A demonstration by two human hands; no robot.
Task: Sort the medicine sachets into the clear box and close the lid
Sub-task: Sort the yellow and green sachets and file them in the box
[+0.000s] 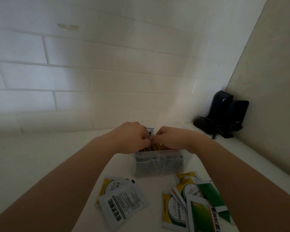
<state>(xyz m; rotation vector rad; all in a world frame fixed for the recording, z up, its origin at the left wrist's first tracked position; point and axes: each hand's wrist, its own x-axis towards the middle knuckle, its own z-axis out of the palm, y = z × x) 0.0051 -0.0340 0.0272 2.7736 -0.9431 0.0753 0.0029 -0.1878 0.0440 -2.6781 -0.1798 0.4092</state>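
- White tiled wall (74,72) stands behind everything, beyond both hands; white tabletop (49,156) runs below it
- Left hand (132,136) is curled over the open top of the clear box (158,164); its fingers (145,139) are bent inward and pinched close together among the sachets standing in the box; just what they grip, I cannot tell
- Nearer the camera than those fingers, a grey-and-white sachet (122,204) lies flat on a yellow-and-white sachet (110,185)
- A white sachet (150,131) sticks upright out of the box, between the two hands
- Right hand (172,137) is also curled over the box, fingertips nearly meeting the left ones; its grasp is hidden
- Below the right fingers, a loose heap of yellow and green sachets (191,203) overlaps on the tabletop
- Far right of the fingers, a dark device (224,113) sits in the corner; a beige panel (274,81) rises beside it
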